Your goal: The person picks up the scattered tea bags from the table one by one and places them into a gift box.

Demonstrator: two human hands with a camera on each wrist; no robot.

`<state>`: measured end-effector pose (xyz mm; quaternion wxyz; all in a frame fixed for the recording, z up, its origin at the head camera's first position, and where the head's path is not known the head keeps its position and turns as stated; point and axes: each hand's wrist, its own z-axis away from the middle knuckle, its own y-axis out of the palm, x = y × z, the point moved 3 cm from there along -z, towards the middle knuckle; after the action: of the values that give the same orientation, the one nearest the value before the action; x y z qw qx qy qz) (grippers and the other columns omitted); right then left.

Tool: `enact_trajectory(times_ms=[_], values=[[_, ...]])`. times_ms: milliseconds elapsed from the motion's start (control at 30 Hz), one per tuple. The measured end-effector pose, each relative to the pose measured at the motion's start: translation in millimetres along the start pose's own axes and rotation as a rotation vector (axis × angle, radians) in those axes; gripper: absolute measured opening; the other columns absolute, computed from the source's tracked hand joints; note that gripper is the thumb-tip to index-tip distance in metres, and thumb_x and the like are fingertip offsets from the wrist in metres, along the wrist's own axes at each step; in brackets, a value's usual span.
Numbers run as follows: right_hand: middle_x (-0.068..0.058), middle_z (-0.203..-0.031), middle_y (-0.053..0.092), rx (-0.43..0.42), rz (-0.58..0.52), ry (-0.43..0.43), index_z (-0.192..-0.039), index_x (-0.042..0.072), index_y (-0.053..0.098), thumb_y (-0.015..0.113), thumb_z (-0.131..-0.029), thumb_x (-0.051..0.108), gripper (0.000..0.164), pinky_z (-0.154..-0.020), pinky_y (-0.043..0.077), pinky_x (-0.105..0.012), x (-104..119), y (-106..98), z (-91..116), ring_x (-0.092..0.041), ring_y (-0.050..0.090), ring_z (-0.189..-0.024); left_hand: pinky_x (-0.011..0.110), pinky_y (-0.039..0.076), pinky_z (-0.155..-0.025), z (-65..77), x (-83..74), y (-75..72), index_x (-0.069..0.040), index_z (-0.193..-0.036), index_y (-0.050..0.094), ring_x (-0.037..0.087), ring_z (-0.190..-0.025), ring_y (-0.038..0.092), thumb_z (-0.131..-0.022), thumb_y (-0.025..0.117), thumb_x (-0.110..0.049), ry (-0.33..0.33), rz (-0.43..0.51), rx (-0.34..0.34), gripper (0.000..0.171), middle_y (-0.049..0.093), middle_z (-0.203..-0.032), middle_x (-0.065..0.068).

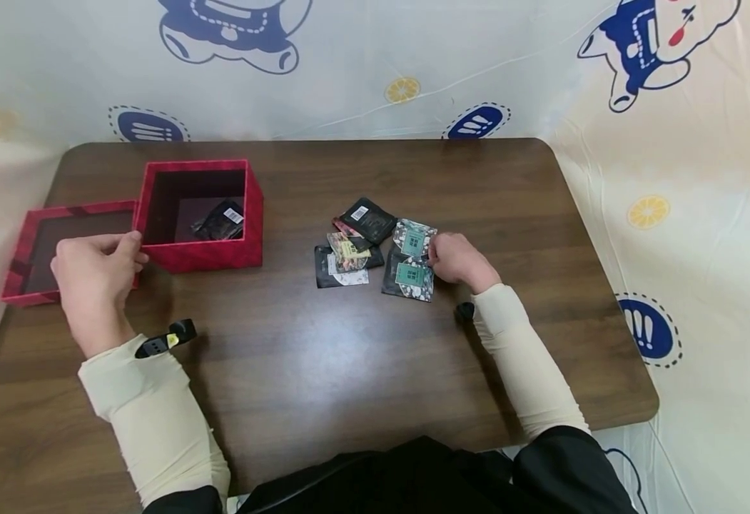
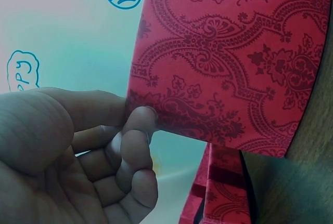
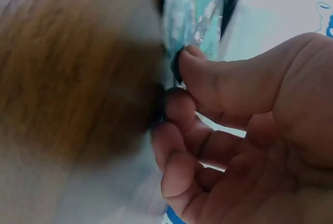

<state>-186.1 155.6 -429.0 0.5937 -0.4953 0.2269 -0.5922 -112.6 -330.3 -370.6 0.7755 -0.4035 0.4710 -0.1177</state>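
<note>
At the left of the table stands an uncovered red patterned box (image 1: 220, 255) with a black packet (image 1: 222, 221) inside. My left hand (image 1: 96, 275) pinches the box's rim at its near left corner; the left wrist view shows thumb and fingertips at the edge of the red wall (image 2: 223, 63). Right of centre lie two dark packets with green labels, an upper one (image 1: 413, 237) and a lower one (image 1: 408, 277). My right hand (image 1: 458, 258) is at their right side. In the right wrist view its thumb and finger pinch the dark edge of a shiny packet (image 3: 182, 16).
Left of the box lies its red lid (image 1: 28, 246), inner side up. Beside the green-labelled packets is a loose, overlapping pile, with a black packet (image 1: 370, 220) on top and a yellowish patterned one (image 1: 349, 254) below. The wooden table (image 1: 323, 371) meets a printed curtain (image 1: 362, 43) behind.
</note>
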Motion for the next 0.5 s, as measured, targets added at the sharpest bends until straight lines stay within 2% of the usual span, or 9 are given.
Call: enact_trajectory(times_ms=[200, 333, 500], values=[[-0.008, -0.07, 0.048, -0.053, -0.066, -0.023, -0.08, 0.006, 0.052, 0.05, -0.087, 0.006, 0.007, -0.055, 0.037, -0.031, 2.2, -7.4, 7.8, -0.023, 0.046, -0.063, 0.031, 0.038, -0.06, 0.0, -0.1, -1.7, -0.014, -0.121, 0.061, 0.011, -0.079, 0.05, -0.084, 0.047, -0.057, 0.012, 0.002, -0.014, 0.058, 0.058, -0.061, -0.021], [-0.007, -0.075, 0.052, -0.105, -0.107, -0.022, -0.086, 0.007, 0.056, 0.056, -0.087, 0.007, 0.001, -0.06, 0.04, -0.032, -1.2, -8.6, 6.6, -0.023, 0.048, -0.067, 0.03, 0.038, -0.059, 0.1, 0.7, -2.1, -0.014, -0.121, 0.061, 0.011, -0.077, 0.051, -0.084, 0.047, -0.057, 0.013, 0.006, -0.016, 0.058, 0.057, -0.06, -0.022], [-0.003, -0.078, 0.057, -0.146, -0.105, -0.026, -0.083, 0.01, 0.063, 0.055, -0.085, 0.006, 0.009, -0.068, 0.041, -0.034, -6.4, -8.4, 6.0, -0.022, 0.05, -0.072, 0.032, 0.038, -0.06, 0.1, 0.7, -1.0, -0.014, -0.121, 0.061, 0.013, -0.08, 0.05, -0.084, 0.046, -0.058, 0.021, -0.005, -0.013, 0.06, 0.057, -0.061, -0.022]])
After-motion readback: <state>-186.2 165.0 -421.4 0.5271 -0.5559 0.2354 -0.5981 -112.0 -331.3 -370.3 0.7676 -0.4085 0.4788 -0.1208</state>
